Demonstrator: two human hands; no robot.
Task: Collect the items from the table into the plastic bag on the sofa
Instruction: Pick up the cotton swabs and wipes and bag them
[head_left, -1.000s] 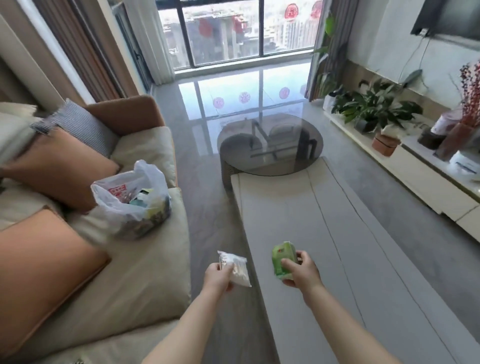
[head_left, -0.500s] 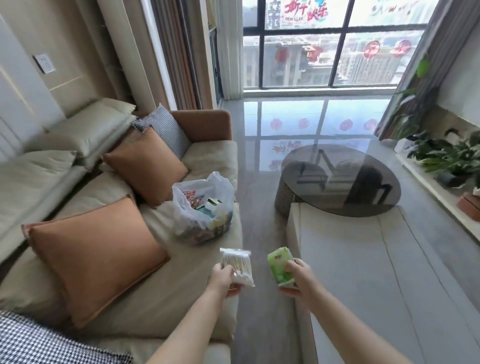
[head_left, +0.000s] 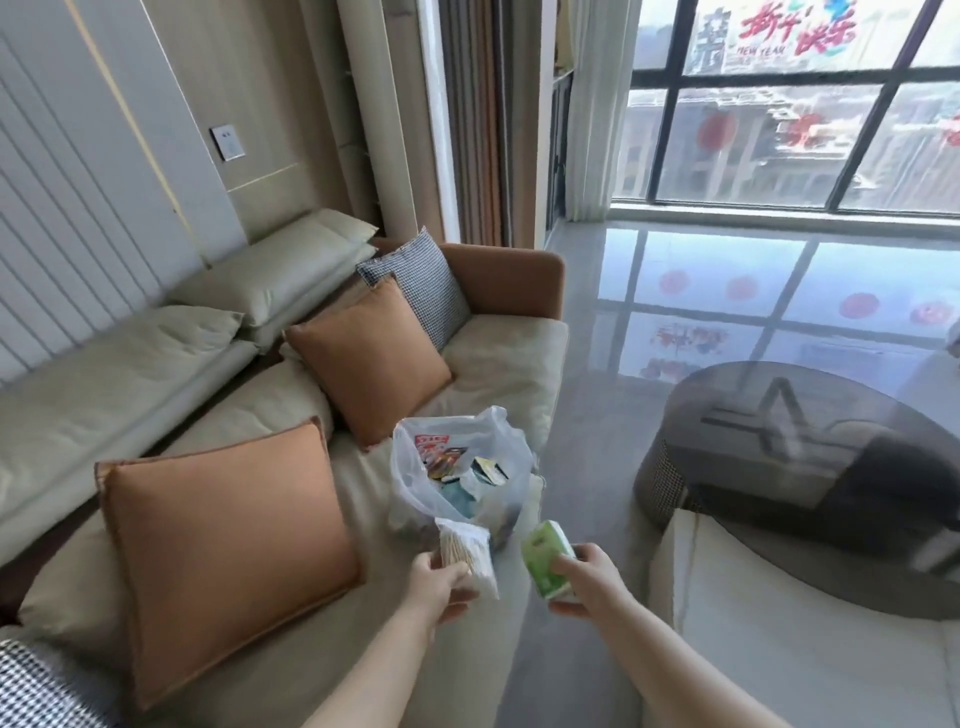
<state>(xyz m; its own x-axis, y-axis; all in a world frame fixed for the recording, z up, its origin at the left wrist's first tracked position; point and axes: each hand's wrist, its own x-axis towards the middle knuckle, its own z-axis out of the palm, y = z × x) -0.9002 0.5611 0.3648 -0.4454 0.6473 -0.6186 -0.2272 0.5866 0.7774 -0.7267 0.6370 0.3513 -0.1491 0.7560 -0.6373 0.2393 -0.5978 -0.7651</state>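
Plastic bag (head_left: 462, 478) sat open on the cream sofa (head_left: 498, 358) seat, near its front edge, with small packets showing inside. At its 6 o'clock the left hand (head_left: 439, 584) pinched a clear pack of cotton swabs (head_left: 467, 553), the pack overlapping the bag's lower rim. At the bag's 5 o'clock the right hand (head_left: 584, 579) gripped a green packet (head_left: 545, 564), fingers curled around it, over the floor gap between sofa and pale table (head_left: 779, 649). Orange cushions (head_left: 218, 545) lay at the bag's 9 and 11 o'clock; a dark round glass table (head_left: 810, 467) stood at 3 o'clock.
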